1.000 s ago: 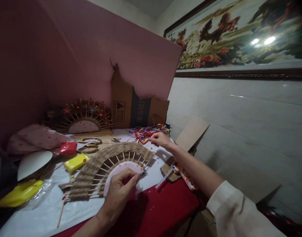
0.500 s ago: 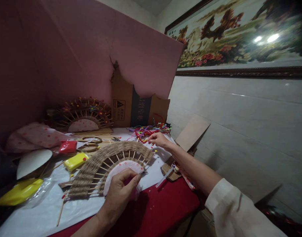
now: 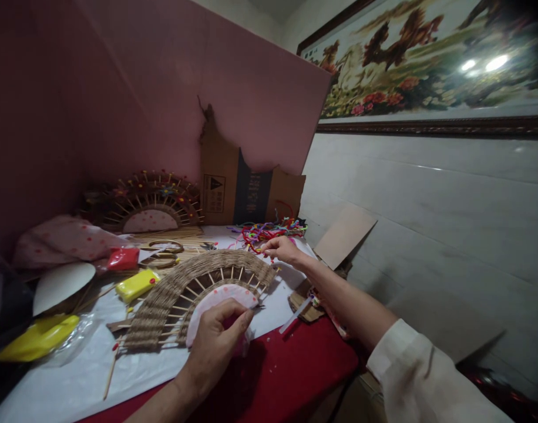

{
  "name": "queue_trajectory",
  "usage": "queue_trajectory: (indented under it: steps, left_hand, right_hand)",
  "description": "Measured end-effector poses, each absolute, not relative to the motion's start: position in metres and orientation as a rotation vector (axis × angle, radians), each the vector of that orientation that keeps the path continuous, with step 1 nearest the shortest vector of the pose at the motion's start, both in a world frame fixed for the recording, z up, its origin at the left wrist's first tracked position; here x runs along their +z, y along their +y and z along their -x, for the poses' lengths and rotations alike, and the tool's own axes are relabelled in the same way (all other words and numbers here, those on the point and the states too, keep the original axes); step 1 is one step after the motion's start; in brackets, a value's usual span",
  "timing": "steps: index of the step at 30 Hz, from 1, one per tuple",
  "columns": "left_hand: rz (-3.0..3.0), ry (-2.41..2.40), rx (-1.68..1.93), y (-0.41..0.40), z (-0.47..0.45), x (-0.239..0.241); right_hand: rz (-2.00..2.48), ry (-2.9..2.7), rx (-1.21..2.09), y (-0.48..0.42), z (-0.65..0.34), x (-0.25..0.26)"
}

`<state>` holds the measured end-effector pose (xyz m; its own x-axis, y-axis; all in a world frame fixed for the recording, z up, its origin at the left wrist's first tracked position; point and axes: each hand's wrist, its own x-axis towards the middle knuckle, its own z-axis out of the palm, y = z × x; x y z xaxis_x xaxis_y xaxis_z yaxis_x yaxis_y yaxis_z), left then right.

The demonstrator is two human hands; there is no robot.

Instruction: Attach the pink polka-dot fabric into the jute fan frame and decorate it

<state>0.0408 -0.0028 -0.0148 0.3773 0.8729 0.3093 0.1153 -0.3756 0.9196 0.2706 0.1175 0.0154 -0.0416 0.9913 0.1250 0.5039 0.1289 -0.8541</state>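
A half-round woven fan [image 3: 163, 302] of brown twine over thin sticks lies on white paper, with a pink-dotted cloth half-circle [image 3: 220, 294] at its centre. My left hand [image 3: 220, 335] is closed at the lower edge of this cloth part, thumb and fingers gripping the fan there; its palm hides some of the cloth. My right hand [image 3: 281, 249] reaches past the fan's right end, fingertips pinched together. What they hold, if anything, I cannot make out. Right behind those fingertips lies a tangled pile of coloured fuzzy craft stems [image 3: 255, 235].
A decorated fan [image 3: 150, 220] stands behind, near torn cardboard [image 3: 220, 194]. Scissors [image 3: 163, 255], a red clay pack [image 3: 123, 258], a yellow clay pack [image 3: 137, 286] and a larger yellow pack [image 3: 40, 339] lie left. A glue stick [image 3: 294, 316] lies right, on the red cloth [image 3: 295, 364].
The view has shifted slightly, so everything sits a little differently in the picture. Both hands keep almost the same pose and place.
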Motion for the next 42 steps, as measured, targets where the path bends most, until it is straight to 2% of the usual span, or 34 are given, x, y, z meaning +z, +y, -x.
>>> queue_trajectory:
  steps: [16, 35, 42]
  left_hand:
    - [-1.761, 0.879, 1.079, -0.004, -0.040, -0.015]
    - [-1.766, 0.885, 1.103, -0.004, -0.040, -0.015]
    - [-1.768, 0.890, 1.112, -0.003, -0.041, -0.016]
  right_hand:
    - [1.560, -1.708, 0.717, 0.112, -0.267, 0.022]
    - [1.687, -1.859, 0.407, 0.108, -0.273, 0.032]
    - [1.684, -1.900, 0.487, 0.110, -0.269, 0.024]
